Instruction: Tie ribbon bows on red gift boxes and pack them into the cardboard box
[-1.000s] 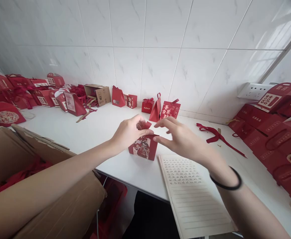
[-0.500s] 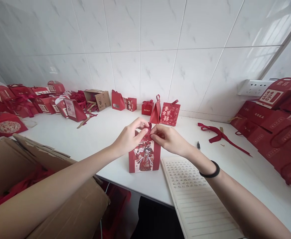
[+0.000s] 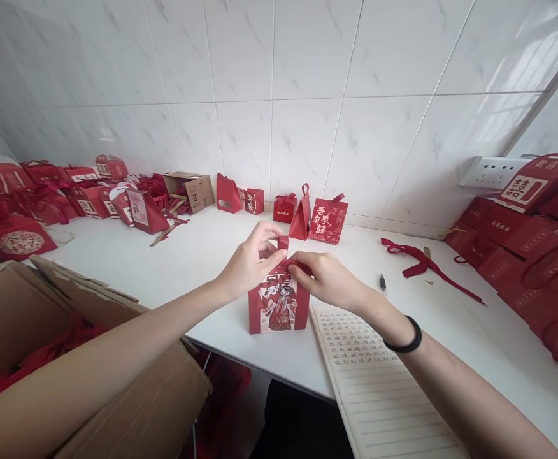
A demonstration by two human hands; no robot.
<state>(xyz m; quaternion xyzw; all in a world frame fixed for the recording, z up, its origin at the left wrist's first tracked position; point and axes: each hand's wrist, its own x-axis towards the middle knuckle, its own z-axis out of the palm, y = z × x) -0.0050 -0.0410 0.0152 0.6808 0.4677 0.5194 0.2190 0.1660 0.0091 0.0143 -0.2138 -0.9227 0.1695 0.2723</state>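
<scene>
A red gift box (image 3: pixel 279 309) with two cartoon figures in traditional dress stands upright near the table's front edge. At its top a red ribbon (image 3: pixel 283 243) rises in a small loop. My left hand (image 3: pixel 255 258) pinches the ribbon at the left of the loop, thumb and fingers closed. From the right, my right hand (image 3: pixel 321 274) is closed on the ribbon low down, close to the box's top edge. The fingertips partly hide where the ribbon meets the box.
An open notebook (image 3: pixel 384 389) and a pen (image 3: pixel 383 284) lie to the right, a loose ribbon (image 3: pixel 417 258) beyond them. Stacked red boxes (image 3: pixel 513 236) fill the right side. More gift boxes (image 3: pixel 327 220) line the wall. A cardboard carton (image 3: pixel 135 382) stands front left.
The ribbon's loop now shows wider and upright between my hands. My right hand has shifted slightly lower, towards the box top; the box stays standing in place.
</scene>
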